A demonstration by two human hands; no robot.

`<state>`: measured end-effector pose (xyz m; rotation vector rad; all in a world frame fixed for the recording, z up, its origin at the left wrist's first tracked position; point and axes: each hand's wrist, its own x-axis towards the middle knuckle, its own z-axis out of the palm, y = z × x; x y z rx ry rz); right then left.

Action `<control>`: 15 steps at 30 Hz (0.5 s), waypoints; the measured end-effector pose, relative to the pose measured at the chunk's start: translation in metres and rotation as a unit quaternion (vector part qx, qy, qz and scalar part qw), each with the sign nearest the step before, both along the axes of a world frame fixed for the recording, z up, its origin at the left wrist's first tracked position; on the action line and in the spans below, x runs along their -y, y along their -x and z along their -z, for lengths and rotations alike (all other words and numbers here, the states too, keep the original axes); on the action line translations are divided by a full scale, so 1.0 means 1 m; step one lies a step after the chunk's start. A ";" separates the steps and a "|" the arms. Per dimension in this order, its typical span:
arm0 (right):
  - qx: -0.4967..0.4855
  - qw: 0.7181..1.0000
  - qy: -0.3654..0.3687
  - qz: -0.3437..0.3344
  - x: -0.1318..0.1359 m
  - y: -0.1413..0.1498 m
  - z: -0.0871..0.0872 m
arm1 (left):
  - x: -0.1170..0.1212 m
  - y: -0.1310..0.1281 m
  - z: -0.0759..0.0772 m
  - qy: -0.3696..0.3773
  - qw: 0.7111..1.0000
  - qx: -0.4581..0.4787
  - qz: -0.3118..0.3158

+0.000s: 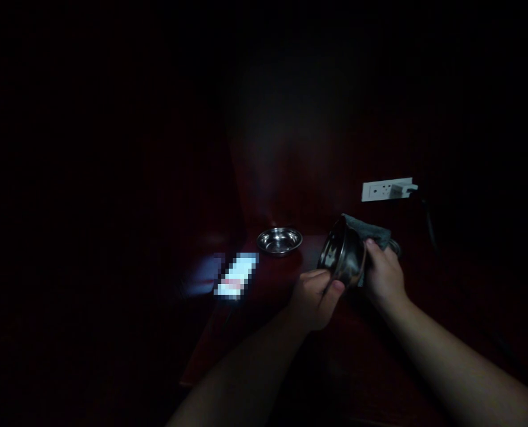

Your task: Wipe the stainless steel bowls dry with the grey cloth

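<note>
Darkness swallows most of the room; only a reddish wooden counter [264, 332] shows in a patch of light. My left hand [314, 299] has its grip closed on the lower rim of a dark metal bowl [342, 255], tilted on edge above the counter. My right hand [382, 273] presses a grey cloth [371, 232] against the bowl's far side, its grip closed on what seems to be both. A second steel bowl [279, 240] sits upright nearby, left of it, beside a glowing blurred screen [236, 276]. On the wall behind is a white socket [386, 190] with a plug in it.
</note>
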<state>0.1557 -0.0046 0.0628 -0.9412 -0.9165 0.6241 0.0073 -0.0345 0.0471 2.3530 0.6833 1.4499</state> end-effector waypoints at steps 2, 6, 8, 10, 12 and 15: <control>0.035 0.999 -0.024 -0.005 0.002 -0.001 -0.001 | 0.001 0.000 -0.001 0.007 1.000 0.002 -0.001; 0.097 0.994 -0.046 -0.017 0.005 0.000 -0.002 | 0.000 0.000 0.000 0.023 0.999 0.011 -0.024; 0.128 0.989 -0.066 -0.011 0.006 0.001 -0.002 | 0.000 0.001 0.000 0.026 0.999 0.016 -0.033; 0.163 0.983 -0.089 -0.005 0.007 0.002 -0.002 | -0.001 0.001 0.001 0.033 0.999 0.015 -0.036; 0.192 0.975 -0.114 -0.004 0.009 0.003 -0.004 | -0.002 0.001 0.001 0.041 0.998 0.013 -0.037; 0.225 0.963 -0.150 -0.015 0.010 0.004 -0.006 | -0.002 0.001 0.001 0.047 0.998 0.016 -0.043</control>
